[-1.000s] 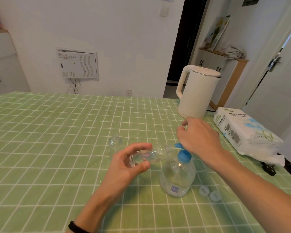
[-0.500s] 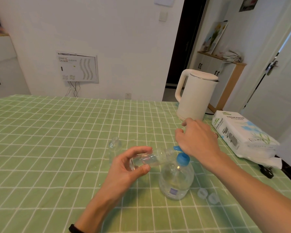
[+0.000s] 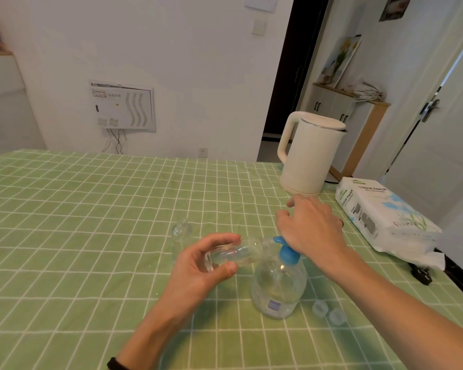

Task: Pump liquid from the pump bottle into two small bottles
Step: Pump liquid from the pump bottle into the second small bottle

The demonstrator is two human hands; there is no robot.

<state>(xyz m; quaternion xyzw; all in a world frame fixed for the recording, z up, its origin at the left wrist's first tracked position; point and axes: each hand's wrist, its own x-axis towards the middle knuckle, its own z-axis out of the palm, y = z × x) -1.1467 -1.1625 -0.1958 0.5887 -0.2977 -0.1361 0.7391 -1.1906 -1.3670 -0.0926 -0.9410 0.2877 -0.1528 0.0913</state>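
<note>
Clear plastic is catching the light all over the head view. The pump bottle [image 3: 278, 289] is standing upright on the green checked worktop [image 3: 78, 236], holding a clear liquid whose level I cannot make out. The right hand [image 3: 313, 231] is lying over its blue pump head [image 3: 286, 252], palm bearing down and fingers loose, not wrapped round anything. The left hand [image 3: 201, 265] is gripping a small bottle [image 3: 235, 253] between thumb and fingers near its base. It is tipping the bottle almost onto its side so the mouth is meeting the spout. Whether liquid is gathering inside it is too hard to tell. That little bottle is looking light, thin-walled and probably slippery once wet, so holding low on the body, as now, is seeming wise, without squeezing. The big bottle is looking heavier and steadier, and it is best worked from the top. A second small bottle [image 3: 181, 233] is waiting upright and uncapped just beyond the left hand. Two clear caps [image 3: 320, 307] are lying beside the pump bottle's right. A cream kettle [image 3: 310, 156] and a tissue pack [image 3: 380, 212] are sitting farther back.
</note>
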